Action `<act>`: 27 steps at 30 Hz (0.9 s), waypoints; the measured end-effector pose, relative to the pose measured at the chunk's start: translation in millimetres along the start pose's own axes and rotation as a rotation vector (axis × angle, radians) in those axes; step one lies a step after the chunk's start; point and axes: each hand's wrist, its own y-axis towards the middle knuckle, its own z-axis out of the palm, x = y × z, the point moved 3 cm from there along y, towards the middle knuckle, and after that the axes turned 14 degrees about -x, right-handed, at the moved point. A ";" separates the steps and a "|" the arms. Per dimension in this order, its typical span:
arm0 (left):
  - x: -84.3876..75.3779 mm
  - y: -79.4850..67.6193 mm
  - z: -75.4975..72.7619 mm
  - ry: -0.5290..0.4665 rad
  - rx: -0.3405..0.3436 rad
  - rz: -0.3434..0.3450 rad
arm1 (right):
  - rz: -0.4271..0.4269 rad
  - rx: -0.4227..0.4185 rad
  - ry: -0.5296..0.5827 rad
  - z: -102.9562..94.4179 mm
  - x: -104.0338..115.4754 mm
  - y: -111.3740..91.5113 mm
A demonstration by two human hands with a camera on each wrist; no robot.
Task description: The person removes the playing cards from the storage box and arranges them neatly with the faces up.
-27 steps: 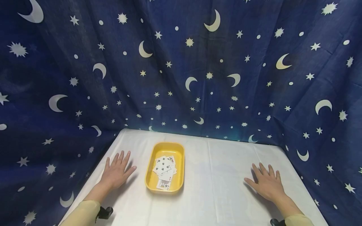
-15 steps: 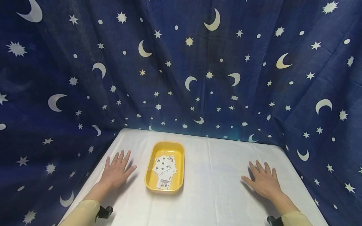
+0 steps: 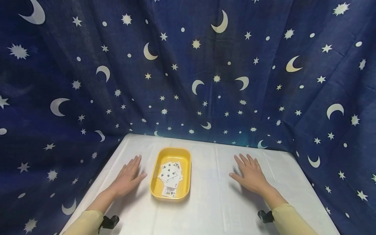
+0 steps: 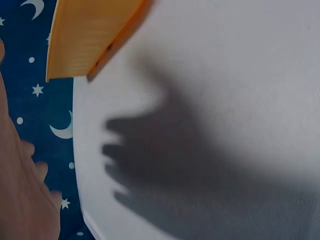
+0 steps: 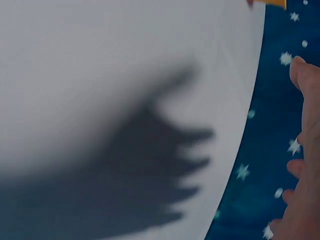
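A yellow rectangular tray (image 3: pixel 184 187) stands on the white tabletop, left of the middle in the head view. Several playing cards (image 3: pixel 169 176) lie face up in an overlapping pile inside it, a spade card on top. My left hand (image 3: pixel 127 179) hovers just left of the tray, fingers extended, thumb toward the tray's side. To the tray's right, a wider gap away, my right hand (image 3: pixel 251 174) is held over the table with its fingers spread. Both hands hold nothing. The left wrist view has the tray's outer wall (image 4: pixel 90 40) at the top, above the hand's shadow.
White cloth covers the table (image 3: pixel 205 212). A dark blue curtain (image 3: pixel 188 65) with moons and stars hangs behind and on both sides. Black wrist-worn devices (image 3: pixel 109 222) sit below both sleeves. The right wrist view catches a tray corner (image 5: pixel 276 2) at its top edge.
My right hand has moved left and slightly away from me, closer to the tray. The left hand has shifted a little to the right, its fingers drawn closer together. Tray and cards are unmoved.
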 end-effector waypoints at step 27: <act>-19.9 -22.5 55.3 -0.438 0.289 -0.224 | -0.199 0.237 0.268 37.2 168.4 92.3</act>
